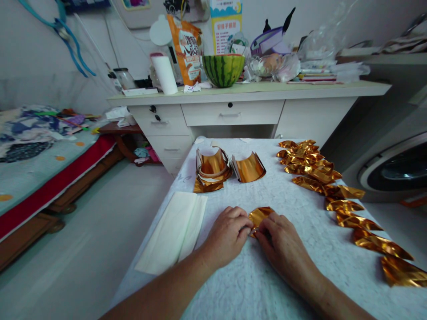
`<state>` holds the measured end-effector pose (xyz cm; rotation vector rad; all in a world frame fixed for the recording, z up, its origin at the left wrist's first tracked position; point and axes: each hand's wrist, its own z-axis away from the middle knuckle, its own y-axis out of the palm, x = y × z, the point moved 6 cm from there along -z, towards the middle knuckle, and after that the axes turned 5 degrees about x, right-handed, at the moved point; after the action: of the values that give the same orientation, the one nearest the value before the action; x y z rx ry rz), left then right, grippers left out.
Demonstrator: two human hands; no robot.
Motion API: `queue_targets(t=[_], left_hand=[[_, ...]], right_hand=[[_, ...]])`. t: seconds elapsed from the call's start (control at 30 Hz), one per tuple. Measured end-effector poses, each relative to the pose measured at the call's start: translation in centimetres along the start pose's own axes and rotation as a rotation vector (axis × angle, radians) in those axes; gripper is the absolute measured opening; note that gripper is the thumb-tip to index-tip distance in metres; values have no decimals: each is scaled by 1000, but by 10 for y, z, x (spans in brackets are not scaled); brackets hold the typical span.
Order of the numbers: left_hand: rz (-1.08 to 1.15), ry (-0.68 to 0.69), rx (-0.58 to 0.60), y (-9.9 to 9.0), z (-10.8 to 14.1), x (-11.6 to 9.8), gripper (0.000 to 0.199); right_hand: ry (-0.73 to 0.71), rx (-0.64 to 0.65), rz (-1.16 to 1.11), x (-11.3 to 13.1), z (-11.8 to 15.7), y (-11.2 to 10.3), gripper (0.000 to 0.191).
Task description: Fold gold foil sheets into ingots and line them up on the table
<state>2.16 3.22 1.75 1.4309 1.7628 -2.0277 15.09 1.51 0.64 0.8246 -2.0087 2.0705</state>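
A piece of shiny gold foil paper (261, 216) lies on the cloth-covered table between my hands, partly hidden by the fingers. My left hand (230, 235) pinches its near left edge. On the other side my right hand (280, 238) pinches the same piece, fingertips close to those of the left. Behind it stand curled stacks of gold sheets (213, 166), with a smaller curled stack (250, 168) beside them. Folded gold foil pieces (310, 171) lie in a row down the table's right side. White paper sheets (170, 231) lie left of my left hand.
Beyond the table stands a white desk (233, 113) holding a cut watermelon (223, 70), an orange snack bag (187, 51) and a paper roll (165, 74). A washing machine (396, 164) is at the right, a bed (50, 169) at the left.
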Motion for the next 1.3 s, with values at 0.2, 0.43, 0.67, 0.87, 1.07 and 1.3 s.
queue_targets(t=[0.2,0.43,0.67,0.87,1.07,1.3], left_hand=[[3,-18,-5,1,0,2,12],[-2,-25,-15,4,0,5,14],[-20,-43,-21,5,-1,4,13],[-27,-49,-22,5,0,5,13],[-32,-44,-22,6,0,4,11],[-29,-48,-20,6,0,4,12]], right_hand=[[-4,-18,2,-2,-1,3,13],[5,-14,12,-2,-2,3,12],[27,-10,33,-3,-2,3,13],[19,-19,39,-2,-3,4,13],[34,-31,49,-2,-3,2,11],[23,-32,62,-1,-2,2,9]])
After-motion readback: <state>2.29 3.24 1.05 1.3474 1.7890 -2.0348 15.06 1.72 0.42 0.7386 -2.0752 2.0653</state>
